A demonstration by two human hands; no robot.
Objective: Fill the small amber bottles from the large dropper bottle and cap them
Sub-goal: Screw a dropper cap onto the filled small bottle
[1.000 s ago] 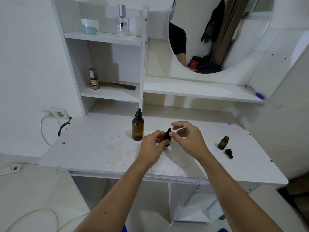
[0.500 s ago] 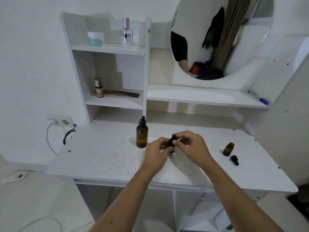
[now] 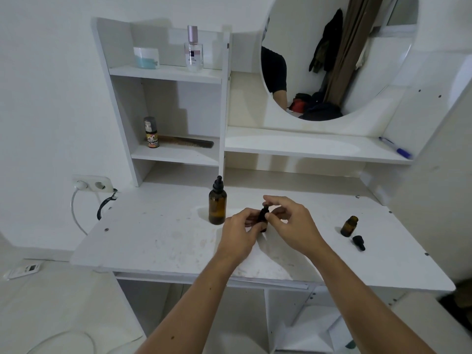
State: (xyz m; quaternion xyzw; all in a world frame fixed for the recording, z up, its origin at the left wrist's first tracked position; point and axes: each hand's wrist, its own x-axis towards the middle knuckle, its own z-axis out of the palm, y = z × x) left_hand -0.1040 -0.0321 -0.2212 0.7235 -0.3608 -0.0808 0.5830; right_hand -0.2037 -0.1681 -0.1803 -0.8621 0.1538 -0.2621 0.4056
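Two bare hands meet over the middle of the white desk [image 3: 153, 241], working on one small amber glass bottle with a black dropper cap [image 3: 263, 217]. The left hand [image 3: 240, 232] curls its fingers round the bottle's body and holds it upright, just above or on the desk surface; which of the two cannot be told. The right hand [image 3: 291, 223] pinches the black cap at the top between thumb and forefinger, the other fingers loosely bent.

Just to the left of the hands stands the large amber glass dropper bottle with its black bulb top [image 3: 217, 203], upright and capped. Well to the right, near the desk's far side, a second small amber bottle [image 3: 349, 226] stands open, with its loose black dropper cap [image 3: 358, 242] lying on the desk just beside it.

A round mirror [image 3: 339, 57] hangs above the desk.
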